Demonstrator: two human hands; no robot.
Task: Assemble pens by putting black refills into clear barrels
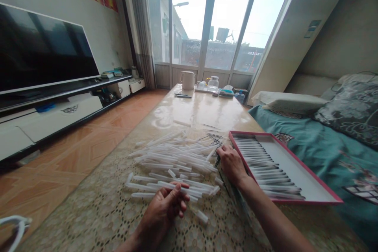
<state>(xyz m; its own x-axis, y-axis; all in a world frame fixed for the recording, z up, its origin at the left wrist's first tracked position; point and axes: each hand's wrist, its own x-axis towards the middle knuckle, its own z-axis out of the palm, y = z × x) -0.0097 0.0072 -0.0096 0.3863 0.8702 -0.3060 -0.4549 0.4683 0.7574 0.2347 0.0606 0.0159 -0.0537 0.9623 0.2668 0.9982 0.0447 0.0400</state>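
My left hand (168,206) is at the near edge of a heap of translucent white plastic tubes (177,153), thumb and fingers closed round a white plastic tube (167,184). A short white cap-like piece (202,216) lies on the table just right of that hand. My right hand (232,163) reaches to the heap's right side, its fingers pinched at some thin dark sticks (217,139); how many it grips is hidden. Beside my right forearm, a shallow pink-rimmed box (307,165) holds a row of white tubes with dark sticks (265,165) along its left side.
The table (97,212) has a patterned cover. At its far end stand a pitcher (188,80), a glass jar (213,83) and a blue packet (226,91). A bed or sofa with a teal cover (274,126) borders the right; a TV cabinet (59,114) is left.
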